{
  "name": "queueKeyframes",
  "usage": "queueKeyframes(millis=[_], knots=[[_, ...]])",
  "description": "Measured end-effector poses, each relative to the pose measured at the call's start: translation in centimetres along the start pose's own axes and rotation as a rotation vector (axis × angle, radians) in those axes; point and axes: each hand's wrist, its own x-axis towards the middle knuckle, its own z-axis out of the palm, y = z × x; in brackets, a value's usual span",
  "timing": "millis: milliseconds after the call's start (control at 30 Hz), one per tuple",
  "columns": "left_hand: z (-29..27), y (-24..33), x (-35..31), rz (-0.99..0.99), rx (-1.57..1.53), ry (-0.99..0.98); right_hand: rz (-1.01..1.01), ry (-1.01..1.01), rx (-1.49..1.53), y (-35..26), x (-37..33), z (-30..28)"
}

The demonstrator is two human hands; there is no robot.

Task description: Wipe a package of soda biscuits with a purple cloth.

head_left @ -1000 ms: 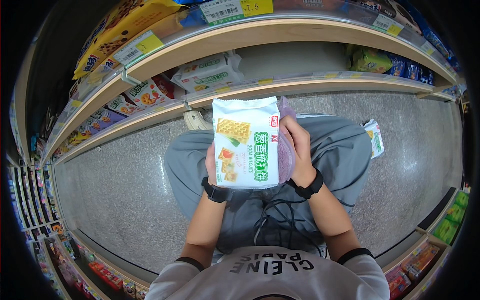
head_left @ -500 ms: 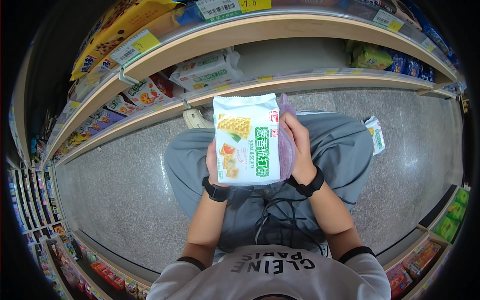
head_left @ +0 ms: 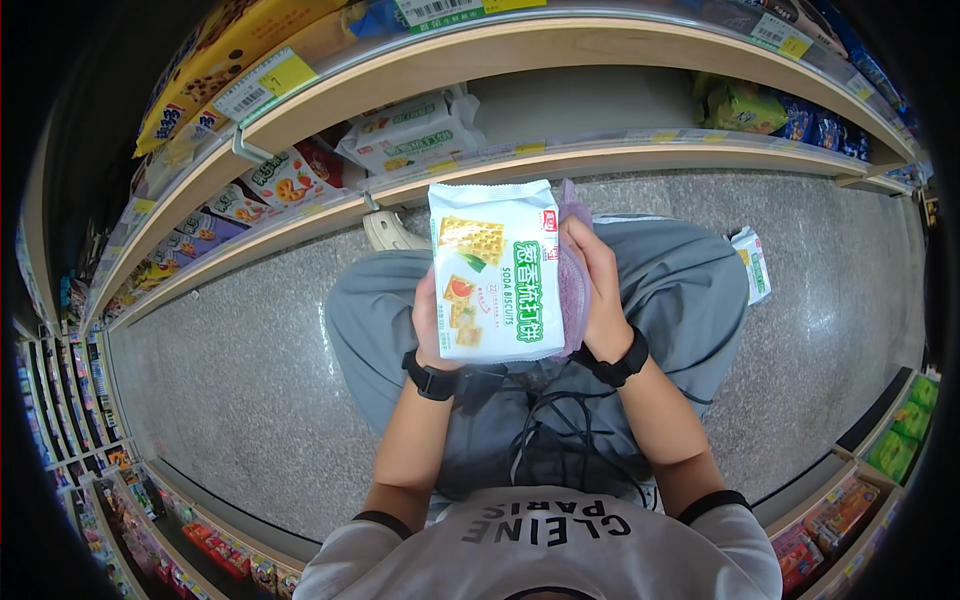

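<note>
My grip is closed at both sides. The left hand [head_left: 425, 318] is clamped on the left edge of a white, rectangular, soft-plastic biscuit package [head_left: 490, 285] with green lettering and pictures of yellow crackers; its fingertips are hidden behind. The right hand [head_left: 598, 280] is curled around a purple, textured item [head_left: 574, 305] that shows along the package's right edge, partly behind it; I can't tell what it is.

The package is face up to me, above the lap, between the two wrists, each with a black band. Below it I see dark cords over loose grey trousers [head_left: 385, 310], legs folded on the grey speckled floor [head_left: 250, 410]. Near the right knee, a smaller-looking white packet [head_left: 753, 266] lies on that floor; a beige shoe [head_left: 391, 232] shows near the left knee.

Ahead, a pale wooden lower shelf [head_left: 620, 163] holds white-and-green packages [head_left: 415, 138] toward the left and green bags [head_left: 742, 106] toward the right.
</note>
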Motion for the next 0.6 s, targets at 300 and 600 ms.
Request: queueKeyframes(millis=[300, 600], knots=[[0.33, -0.14, 0.11, 0.025, 0.053, 0.033, 0.008, 0.002, -0.012, -0.12, 0.01, 0.11], [0.28, -0.07, 0.24, 0.003, 0.061, 0.024, 0.015, -0.003, -0.001, 0.06, -0.02, 0.16]])
